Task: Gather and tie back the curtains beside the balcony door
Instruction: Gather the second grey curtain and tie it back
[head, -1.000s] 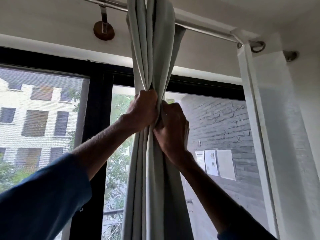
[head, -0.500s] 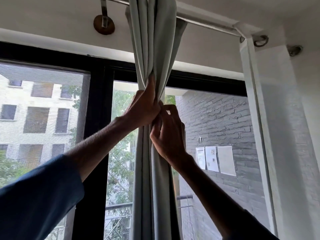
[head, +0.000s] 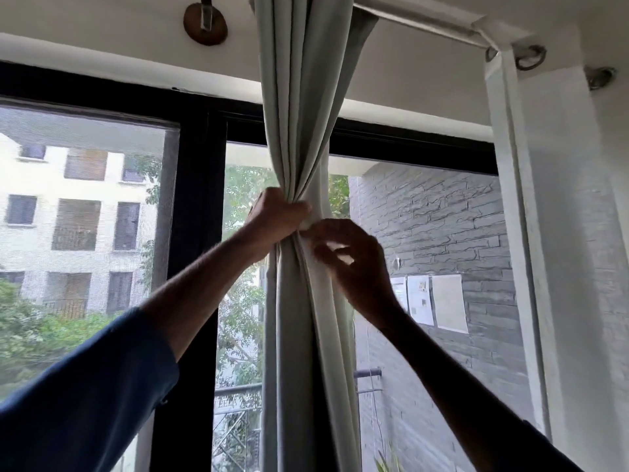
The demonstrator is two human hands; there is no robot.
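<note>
The pale grey-green curtain [head: 299, 97] hangs from the rod in one gathered bundle in front of the balcony door. My left hand [head: 275, 218] reaches in from the left and grips the bundle at its narrowest point, fingers wrapped round the folds. My right hand [head: 352, 264] is just below and to the right, with curled fingertips pinching a pale fold at the bundle's right edge. Whether that fold is curtain fabric or a separate tie strip cannot be told. Below the hands the curtain falls straight down out of frame.
A metal curtain rod [head: 425, 20] runs overhead, with a round wooden bracket [head: 205, 23] to the left. A sheer white curtain [head: 510, 216] hangs at the right on a ring [head: 531, 57]. The black door frame [head: 194, 250] stands behind. Outside are a grey brick wall [head: 442, 216] and a balcony railing [head: 238, 390].
My left hand has closed round the bundle again after opening against it. My right hand has come off the curtain's front and drawn slightly right and down, now pinching a fold.
</note>
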